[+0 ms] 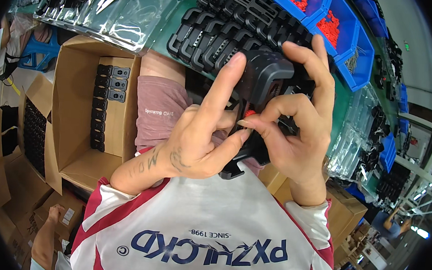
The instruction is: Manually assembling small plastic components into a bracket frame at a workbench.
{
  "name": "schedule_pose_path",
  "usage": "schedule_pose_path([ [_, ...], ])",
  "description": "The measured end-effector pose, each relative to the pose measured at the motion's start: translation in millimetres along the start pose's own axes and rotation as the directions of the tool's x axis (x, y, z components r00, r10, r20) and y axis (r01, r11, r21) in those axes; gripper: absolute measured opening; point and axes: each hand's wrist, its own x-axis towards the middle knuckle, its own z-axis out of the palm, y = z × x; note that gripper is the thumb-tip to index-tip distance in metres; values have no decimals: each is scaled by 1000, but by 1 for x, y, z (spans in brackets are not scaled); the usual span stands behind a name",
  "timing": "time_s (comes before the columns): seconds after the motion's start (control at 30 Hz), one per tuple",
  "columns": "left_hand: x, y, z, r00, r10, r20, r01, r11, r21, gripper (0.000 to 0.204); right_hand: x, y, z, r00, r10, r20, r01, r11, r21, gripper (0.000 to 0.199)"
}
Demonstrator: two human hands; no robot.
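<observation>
- Left hand (195,138) and right hand (298,126) both grasp a black plastic housing (264,75), held up before the bench's near edge.
- Right thumb and forefinger pinch a small red part (249,113) against it.
- Black frames (219,33) lie stacked on the bench behind.

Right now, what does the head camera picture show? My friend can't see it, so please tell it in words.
Two bare hands, the left hand and right hand, hold a black plastic part and pinch a small red piece against it. Beyond lie rows of black parts and blue bins of red pieces.
</observation>
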Motion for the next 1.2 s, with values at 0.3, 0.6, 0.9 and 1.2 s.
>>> schedule_pose_path([
  [0.3, -5, -3, -4, 999, 50, -4, -50, 998, 33, 92, 13, 2, -8, 999, 37, -36, -29, 980, 199, 26],
  [0.6, -1, 11, -2, 978, -26, -208, -30, 965, -262, 98, 74, 216, -37, 828, 522, -206, -556, 715, -423, 25],
  [0.9, -10, 12, -16, 982, -81, -169, 21, 943, -331, 100, 81, 228, -38, 784, 589, -195, -610, 675, -414, 26],
  [1.2, -6, 10, -24, 980, -125, -158, 69, 945, -320, 100, 24, 93, -35, 775, 614, -148, -342, 605, 719, 24],
])
